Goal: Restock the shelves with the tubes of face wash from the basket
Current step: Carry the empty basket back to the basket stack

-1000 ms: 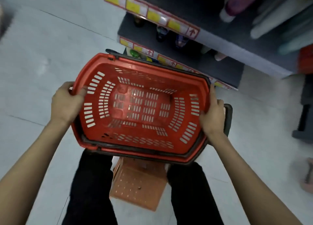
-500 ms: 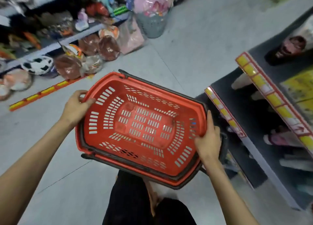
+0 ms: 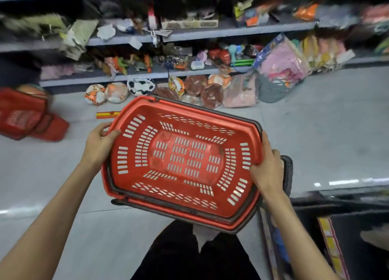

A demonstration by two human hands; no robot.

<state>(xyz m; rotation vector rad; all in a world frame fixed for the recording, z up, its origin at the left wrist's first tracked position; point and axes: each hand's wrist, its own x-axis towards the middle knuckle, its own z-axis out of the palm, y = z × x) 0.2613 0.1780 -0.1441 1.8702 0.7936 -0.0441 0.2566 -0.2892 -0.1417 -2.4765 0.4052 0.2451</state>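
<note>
Head view: left hand (image 3: 99,145) and right hand (image 3: 268,170) each grip opposite rims of the red basket (image 3: 181,197), fingers curled round.

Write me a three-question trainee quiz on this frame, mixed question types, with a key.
1. True or false: the red basket has tubes of face wash in it.
2. What does the left hand grip? A) a short end of the basket B) a shelf edge C) a tube
3. Short answer: what lies on the floor at the far left of the view?

Key: 1 false, the basket is empty. 2 A. 3 other red baskets.
</note>
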